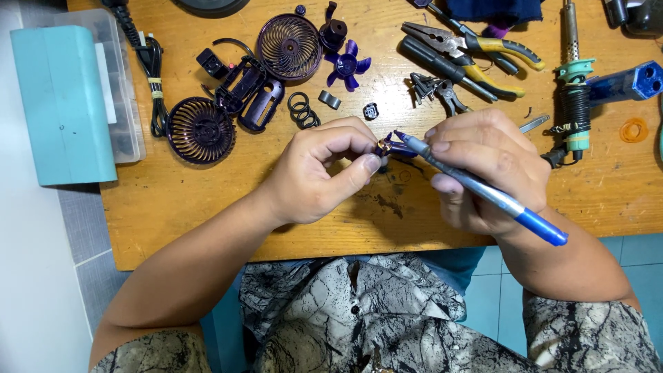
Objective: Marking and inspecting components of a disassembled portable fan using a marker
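The left hand (321, 173) pinched a small motor (384, 146) steady above the bench (173, 207) so the right hand (490, 166), gripping a blue pen (483, 190), could touch its tip to it.

On the wooden table (207, 228) lie two purple round fan grilles (200, 130), a purple fan blade (347, 65), black rings (302, 109), yellow-handled pliers (469, 45) and a soldering iron (573, 83) with its coiled cord. A black cable (148, 62) runs beside a clear plastic box (117, 83) with a teal cover (61, 103) at the table's left edge.
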